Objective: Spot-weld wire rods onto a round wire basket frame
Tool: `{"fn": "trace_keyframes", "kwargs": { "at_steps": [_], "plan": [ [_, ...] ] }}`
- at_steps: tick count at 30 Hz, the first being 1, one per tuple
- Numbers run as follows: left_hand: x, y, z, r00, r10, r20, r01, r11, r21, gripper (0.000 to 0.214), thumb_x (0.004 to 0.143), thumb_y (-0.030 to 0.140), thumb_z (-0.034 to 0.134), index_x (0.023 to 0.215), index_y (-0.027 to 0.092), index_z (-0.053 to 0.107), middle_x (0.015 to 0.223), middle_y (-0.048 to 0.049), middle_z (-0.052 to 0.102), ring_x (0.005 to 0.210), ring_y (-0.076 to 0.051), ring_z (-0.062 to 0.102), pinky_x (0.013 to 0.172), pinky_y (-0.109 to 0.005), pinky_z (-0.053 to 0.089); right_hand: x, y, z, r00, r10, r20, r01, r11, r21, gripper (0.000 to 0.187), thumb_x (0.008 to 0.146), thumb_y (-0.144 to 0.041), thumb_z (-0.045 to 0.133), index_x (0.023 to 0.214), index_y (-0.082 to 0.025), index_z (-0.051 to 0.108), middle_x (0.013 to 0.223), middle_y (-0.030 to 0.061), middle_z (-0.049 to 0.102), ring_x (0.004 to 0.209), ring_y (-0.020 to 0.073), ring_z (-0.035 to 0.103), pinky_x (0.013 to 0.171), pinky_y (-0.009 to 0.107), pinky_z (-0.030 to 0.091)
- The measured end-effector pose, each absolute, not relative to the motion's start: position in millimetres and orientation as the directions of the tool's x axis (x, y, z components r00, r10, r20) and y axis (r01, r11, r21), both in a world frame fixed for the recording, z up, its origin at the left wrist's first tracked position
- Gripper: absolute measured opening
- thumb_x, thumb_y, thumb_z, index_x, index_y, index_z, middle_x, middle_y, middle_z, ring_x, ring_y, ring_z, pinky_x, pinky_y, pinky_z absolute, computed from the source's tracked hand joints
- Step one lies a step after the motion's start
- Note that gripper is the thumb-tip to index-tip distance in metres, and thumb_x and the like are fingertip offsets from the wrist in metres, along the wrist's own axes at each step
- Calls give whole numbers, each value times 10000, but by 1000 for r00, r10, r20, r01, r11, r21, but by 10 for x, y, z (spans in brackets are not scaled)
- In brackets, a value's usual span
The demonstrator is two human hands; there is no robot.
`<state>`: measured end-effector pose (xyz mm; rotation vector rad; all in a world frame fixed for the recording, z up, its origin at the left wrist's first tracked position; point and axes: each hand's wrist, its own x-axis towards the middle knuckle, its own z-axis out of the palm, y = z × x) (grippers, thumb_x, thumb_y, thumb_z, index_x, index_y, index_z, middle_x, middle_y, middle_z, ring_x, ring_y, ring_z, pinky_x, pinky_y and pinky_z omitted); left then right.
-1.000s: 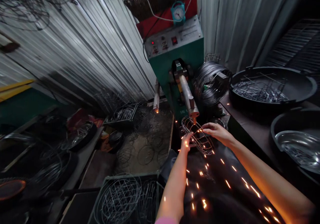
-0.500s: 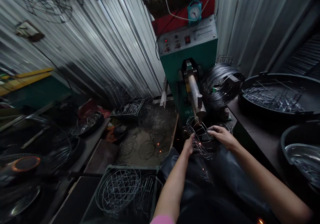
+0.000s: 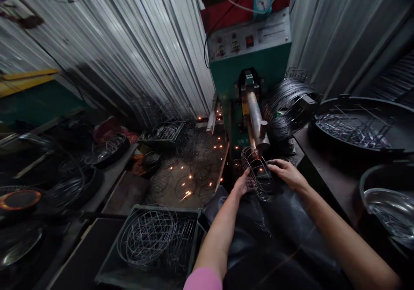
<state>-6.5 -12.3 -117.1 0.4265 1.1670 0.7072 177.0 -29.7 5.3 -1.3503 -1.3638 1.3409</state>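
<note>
A small wire basket (image 3: 261, 185) sits under the tip of the welding machine's arm (image 3: 256, 117), above my lap. My left hand (image 3: 243, 184) supports its left side, fingers behind the wires. My right hand (image 3: 286, 172) pinches the basket's right edge near the electrode, where a bright orange glow shows. The green spot welder (image 3: 249, 72) stands straight ahead, with switches on its sloping top panel. Orange sparks (image 3: 187, 193) fly out to the left of the basket. A dark apron (image 3: 274, 234) covers my lap.
A green crate (image 3: 132, 272) of round wire grids stands at lower left. Right of the welder hangs a wire coil (image 3: 286, 108). Black pans (image 3: 397, 128) with bent wire pieces rest on the right-hand bench. Another wire-filled tray (image 3: 161, 141) lies by the corrugated wall (image 3: 168, 44).
Sparks have burst across the left floor area, and the electrode tip now glows at the basket. Both hands stay on the basket; my left hand's fingers have loosened slightly. The view has shifted slightly.
</note>
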Motion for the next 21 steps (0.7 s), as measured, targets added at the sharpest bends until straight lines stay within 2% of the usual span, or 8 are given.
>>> {"fn": "trace_keyframes", "kwargs": {
  "at_steps": [2, 4, 6, 7, 10, 14, 18, 21],
  "plan": [
    [-208, -223, -1206, 186, 732, -656, -259, 680, 686, 652, 753, 701, 435, 913, 86, 578, 760, -113, 599, 690, -191, 601, 685, -361, 517, 1857, -418, 39, -159, 967, -198, 147, -175, -974, 480, 605, -550, 715, 906, -181, 654, 824, 56, 681, 760, 227, 620, 672, 318, 496],
    [-350, -345, -1230, 21, 821, -570, -174, 564, 807, 573, 709, 622, 570, 963, 108, 583, 860, -127, 609, 777, -216, 612, 740, -386, 511, 1918, -522, 28, -216, 943, -252, 147, -223, -964, 505, 573, -584, 736, 866, -181, 652, 806, 57, 679, 740, 231, 622, 672, 329, 499],
    [-430, -446, -1211, -144, 940, -309, 22, 315, 949, 538, 612, 424, 731, 1054, 159, 578, 1051, -132, 592, 952, -251, 588, 860, -420, 475, 1934, -585, 16, -259, 927, -272, 167, -234, -958, 540, 552, -630, 735, 833, -177, 649, 785, 56, 674, 720, 231, 619, 666, 333, 494],
    [-436, -476, -1184, -152, 979, -138, 139, 160, 977, 587, 564, 322, 766, 1101, 190, 571, 1159, -130, 558, 1062, -271, 544, 937, -438, 430, 1928, -602, 9, -265, 926, -270, 181, -227, -957, 559, 545, -653, 730, 823, -176, 647, 776, 55, 671, 713, 229, 615, 661, 331, 491],
    [-333, -465, -1077, 64, 972, 227, 359, -235, 904, 679, 520, 171, 758, 1166, 245, 563, 1342, -105, 451, 1289, -302, 356, 1102, -478, 217, 1879, -626, -22, -239, 940, -242, 209, -194, -959, 591, 542, -703, 704, 804, -177, 642, 755, 53, 659, 708, 230, 603, 646, 323, 480],
    [-117, -338, -1032, 189, 937, 295, 406, -348, 845, 547, 577, 182, 739, 1100, 228, 586, 1323, -120, 469, 1330, -324, 296, 1117, -547, 101, 1831, -674, -66, -184, 969, -165, 215, -124, -969, 563, 588, -704, 675, 799, -183, 640, 776, 59, 653, 752, 243, 594, 680, 326, 475],
    [-38, -293, -1093, 159, 952, 263, 332, -303, 894, 351, 621, 154, 696, 955, 219, 611, 1230, -125, 538, 1290, -308, 353, 1116, -534, 172, 1818, -712, -72, -140, 986, -86, 268, -46, -962, 515, 655, -681, 633, 811, -190, 646, 797, 59, 656, 784, 254, 594, 718, 334, 469],
    [-47, -297, -1127, 133, 961, 243, 308, -273, 911, 327, 598, 137, 703, 900, 216, 608, 1183, -116, 556, 1261, -305, 381, 1108, -515, 229, 1804, -681, -40, -125, 990, -59, 299, -19, -954, 497, 672, -672, 614, 804, -194, 645, 774, 52, 653, 760, 248, 594, 696, 327, 470]
  ]
}}
